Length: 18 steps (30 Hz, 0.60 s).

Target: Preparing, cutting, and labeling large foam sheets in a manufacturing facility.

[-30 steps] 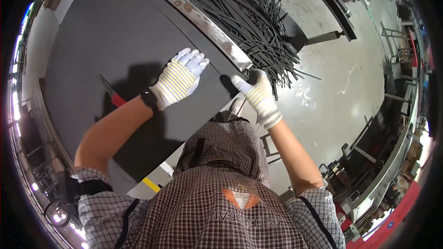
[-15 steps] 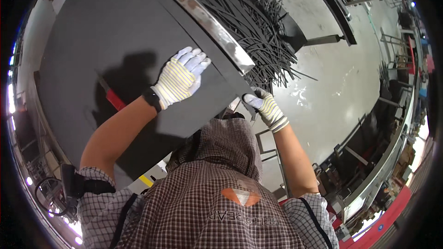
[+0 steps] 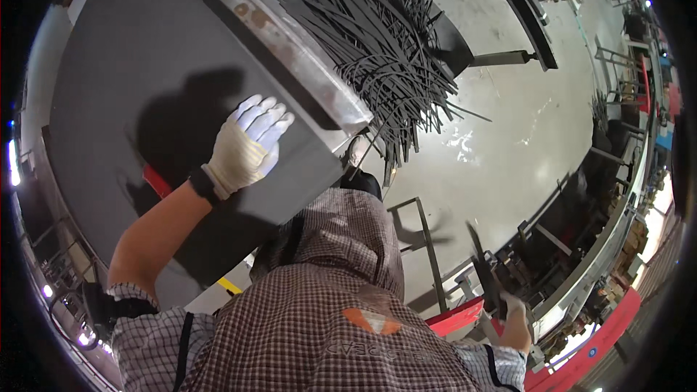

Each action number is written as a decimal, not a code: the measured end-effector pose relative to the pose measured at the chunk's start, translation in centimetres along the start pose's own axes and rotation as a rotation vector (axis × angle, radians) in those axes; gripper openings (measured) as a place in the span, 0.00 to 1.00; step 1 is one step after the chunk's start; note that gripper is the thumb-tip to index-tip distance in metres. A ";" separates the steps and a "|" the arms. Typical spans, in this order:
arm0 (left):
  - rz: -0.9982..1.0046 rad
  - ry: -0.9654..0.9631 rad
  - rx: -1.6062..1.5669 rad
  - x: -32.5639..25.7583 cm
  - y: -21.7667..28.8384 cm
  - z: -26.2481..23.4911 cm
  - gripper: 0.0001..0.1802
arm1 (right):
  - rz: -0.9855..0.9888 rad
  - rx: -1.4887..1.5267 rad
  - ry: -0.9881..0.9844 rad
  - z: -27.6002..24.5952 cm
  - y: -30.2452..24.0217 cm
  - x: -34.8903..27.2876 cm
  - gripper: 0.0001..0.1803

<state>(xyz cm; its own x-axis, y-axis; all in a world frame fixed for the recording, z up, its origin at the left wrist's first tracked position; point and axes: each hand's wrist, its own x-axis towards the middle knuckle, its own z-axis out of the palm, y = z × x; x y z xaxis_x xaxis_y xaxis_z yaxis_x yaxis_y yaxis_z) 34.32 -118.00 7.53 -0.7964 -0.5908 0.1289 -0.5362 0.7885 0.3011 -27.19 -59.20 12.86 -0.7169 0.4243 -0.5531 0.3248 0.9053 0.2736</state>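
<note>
right hand blurred, dark sheet cut off

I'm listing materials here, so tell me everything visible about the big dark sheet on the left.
The dark sheet is broad, charcoal grey and matte, and looks smooth; I can't tell its exact material. It lies flat, one corner near the checked apron. Its straight right edge runs alongside the brown-spotted metal bar, apart from it at the near end. The gloved left grip, open, appears to rest on it, and a partly hidden red object lies on it too.
</note>
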 end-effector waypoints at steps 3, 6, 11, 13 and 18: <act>-0.002 -0.005 0.029 0.0 -0.8 0.3 0.24 | -0.305 0.132 -0.268 12.0 -16.7 6.8 0.23; 0.001 -0.034 -0.001 1.1 -1.3 0.5 0.25 | -0.841 -0.222 -0.318 26.3 -37.2 6.6 0.31; -0.056 -0.088 0.081 -0.6 -0.9 -0.3 0.27 | -0.778 0.654 -1.267 32.6 -57.9 -21.6 0.35; -0.048 -0.115 0.069 -0.1 -1.0 -0.4 0.28 | -0.866 0.667 -1.260 33.4 -58.9 -20.6 0.34; -0.012 -0.133 0.009 2.6 -1.5 1.1 0.25 | -0.479 0.737 -0.914 44.8 -54.0 -0.1 0.22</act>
<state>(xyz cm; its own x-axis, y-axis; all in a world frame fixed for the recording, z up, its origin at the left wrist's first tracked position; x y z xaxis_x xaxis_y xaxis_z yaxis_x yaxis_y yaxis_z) 32.72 -120.49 6.37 -0.8198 -0.5726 -0.0008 -0.5476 0.7837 0.2932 -17.01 -107.36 -37.13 -0.2664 -0.3564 -0.8955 0.6278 0.6409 -0.4418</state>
